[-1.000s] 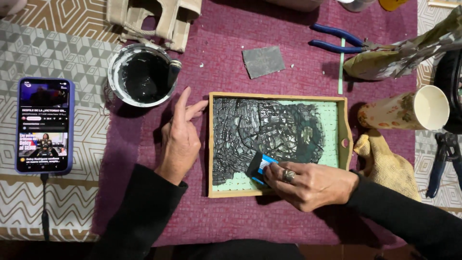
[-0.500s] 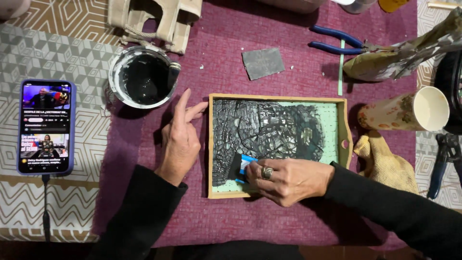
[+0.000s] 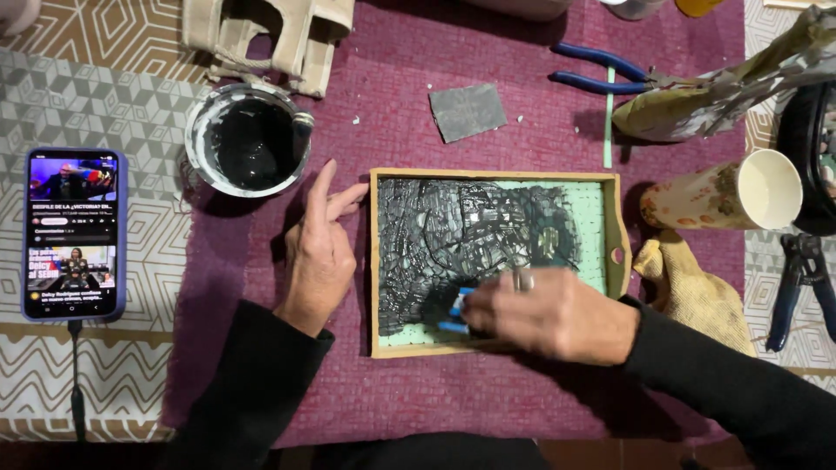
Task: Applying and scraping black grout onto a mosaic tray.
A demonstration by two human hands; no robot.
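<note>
The tray [image 3: 496,177] lies on the purple mat [image 3: 418,392], its mosaic mostly dark with grout, pale green bare beyond the grip and just under it. The left hand [image 3: 319,254] rests flat beside the tray's left rim, open, gripping nothing. The right hand [image 3: 549,315] is clenched on a blue spreader [image 3: 459,313] at the tray's lower edge — a second ago it worked further left, then nearer the corner, and now it has swung back rightward. The dark patch by the grip has grown; only the green strips look unfilled. The bowl [image 3: 252,139] of grout sits up-left of the left hand.
</note>
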